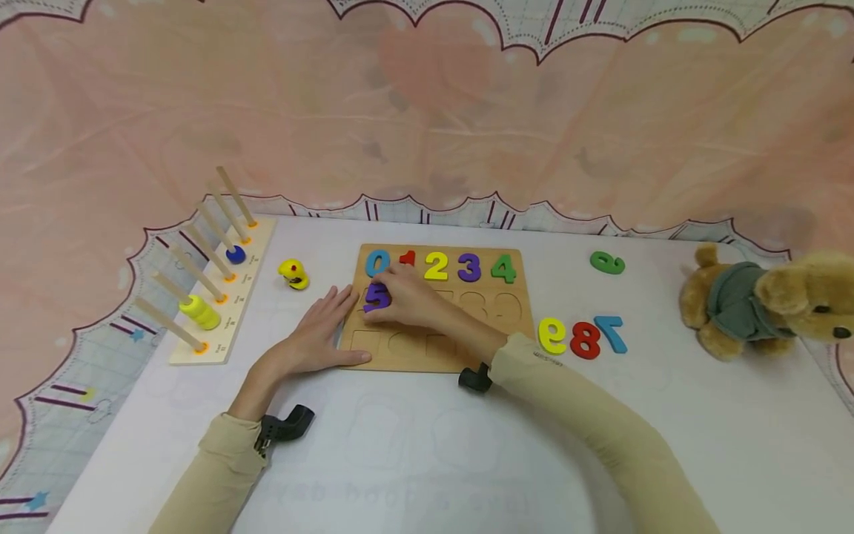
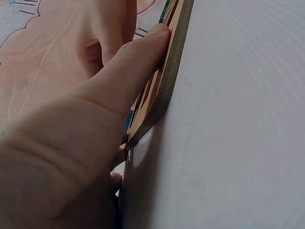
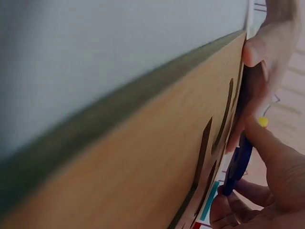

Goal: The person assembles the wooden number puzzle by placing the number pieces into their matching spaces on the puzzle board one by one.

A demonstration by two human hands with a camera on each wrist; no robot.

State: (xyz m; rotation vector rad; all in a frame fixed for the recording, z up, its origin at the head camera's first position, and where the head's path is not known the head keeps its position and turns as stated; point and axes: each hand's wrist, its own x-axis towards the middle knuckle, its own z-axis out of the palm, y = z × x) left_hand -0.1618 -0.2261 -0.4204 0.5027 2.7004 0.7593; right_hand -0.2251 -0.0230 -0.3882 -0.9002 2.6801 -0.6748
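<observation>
On the white table (image 1: 373,475), left of frame centre, the right hand (image 1: 414,298) pinches a purple 5 (image 1: 377,295), perhaps just above the number board (image 1: 414,362) that the spread left hand (image 1: 318,334) touches; we expect the 5 light, stiff, best edge-gripped.

On table (image 1: 373,475): board (image 1: 514,356). In its back row, 0 (image 1: 369,264) to 4 (image 1: 505,270) are set; before 0, 5 (image 1: 377,296) is held by the right hand (image 1: 415,295). Left of the board, a duck (image 1: 293,274) is placed, then a rack (image 1: 256,252); right, three numerals (image 1: 585,340), a fourth (image 1: 596,259) behind, a bear (image 1: 747,304) outermost.
</observation>
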